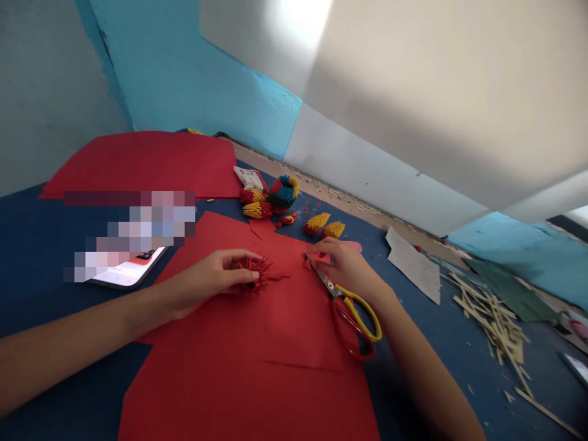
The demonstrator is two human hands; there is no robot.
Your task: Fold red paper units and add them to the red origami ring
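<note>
Left hand [223,275] pinches the spiky red bundle [261,274], thumb and fingers clamped on it; right hand [345,262] curls beside the scissors [331,287], fingertips together or apart, can't tell!

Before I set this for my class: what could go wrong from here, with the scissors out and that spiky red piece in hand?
The pointed tips of the scissors are close to the right hand's fingers, so a careless move might nick them. The left hand pinches the spiky red piece, and a tighter squeeze could bend its thin points. The phone lies near the left forearm and might get knocked.
</note>
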